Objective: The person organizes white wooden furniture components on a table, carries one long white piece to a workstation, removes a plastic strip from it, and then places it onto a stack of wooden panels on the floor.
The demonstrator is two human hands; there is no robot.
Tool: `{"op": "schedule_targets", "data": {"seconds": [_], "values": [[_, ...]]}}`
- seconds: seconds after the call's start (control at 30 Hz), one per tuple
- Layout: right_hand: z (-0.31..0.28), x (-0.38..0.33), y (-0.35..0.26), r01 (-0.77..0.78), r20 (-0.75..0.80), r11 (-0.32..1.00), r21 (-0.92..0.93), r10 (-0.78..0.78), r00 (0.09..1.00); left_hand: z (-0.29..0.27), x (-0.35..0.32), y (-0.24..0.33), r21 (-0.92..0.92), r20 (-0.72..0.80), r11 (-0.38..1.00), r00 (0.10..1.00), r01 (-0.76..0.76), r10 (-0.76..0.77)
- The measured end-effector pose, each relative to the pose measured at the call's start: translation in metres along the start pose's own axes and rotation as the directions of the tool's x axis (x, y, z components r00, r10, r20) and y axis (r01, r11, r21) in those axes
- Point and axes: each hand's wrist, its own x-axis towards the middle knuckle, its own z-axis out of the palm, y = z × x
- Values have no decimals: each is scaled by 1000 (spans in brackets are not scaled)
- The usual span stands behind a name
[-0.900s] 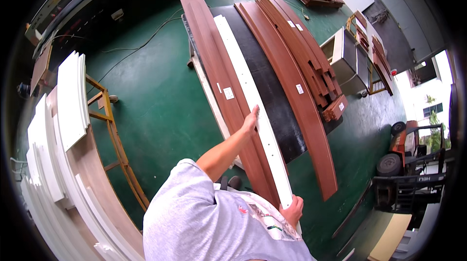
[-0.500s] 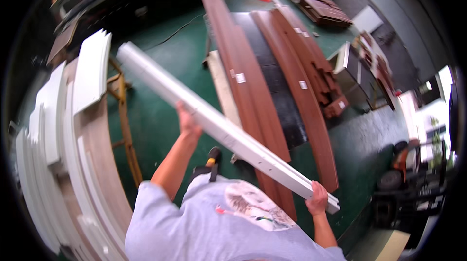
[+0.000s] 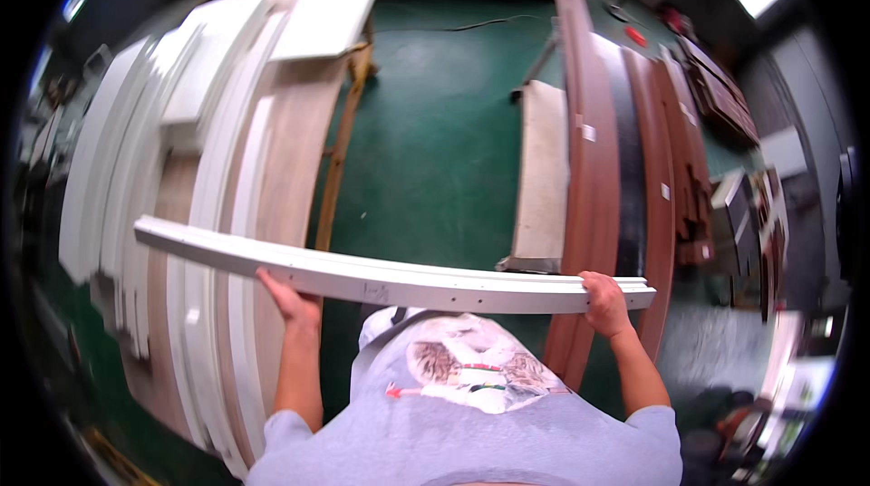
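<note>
A long white board (image 3: 426, 285), grooved along its top and dotted with small holes on its near side, lies nearly level across the front of my body. My left hand (image 3: 288, 296) grips it from below, left of its middle, with the fingers partly hidden behind it. Close to the right end, my right hand (image 3: 603, 301) is wrapped round the board, thumb side on top. The board's left end hangs over a bench (image 3: 299, 115) bearing several white panels (image 3: 331, 10). Its right end passes over long reddish-brown boards (image 3: 594, 160).
A yellow trestle leg (image 3: 333, 160) supports the left bench. Between the two rows is green floor (image 3: 426, 142) with a dark cable (image 3: 494, 22). A pale board (image 3: 542, 173) lies beside the brown ones. Stacked brown panels (image 3: 716, 92) sit at the far right.
The white board has swung from a steep slant to nearly level, its left end coming nearer and over the left bench. My view has turned left. Both hands keep their hold.
</note>
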Motion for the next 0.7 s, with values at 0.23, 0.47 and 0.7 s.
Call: {"op": "schedule_targets", "data": {"seconds": [0.23,0.47,0.7], "values": [[82,200,-83,310,98,950,-40,-305,947,-157,-7,64,-235,-373,960,926,-152,55],[124,401,-225,610,296,787,91,-606,738,-261,-15,93,-297,-638,889,765,-348,87],[221,532,-355,843,395,485,232,-839,374,-306,-46,64,-415,-832,720,553,-556,-52]]}}
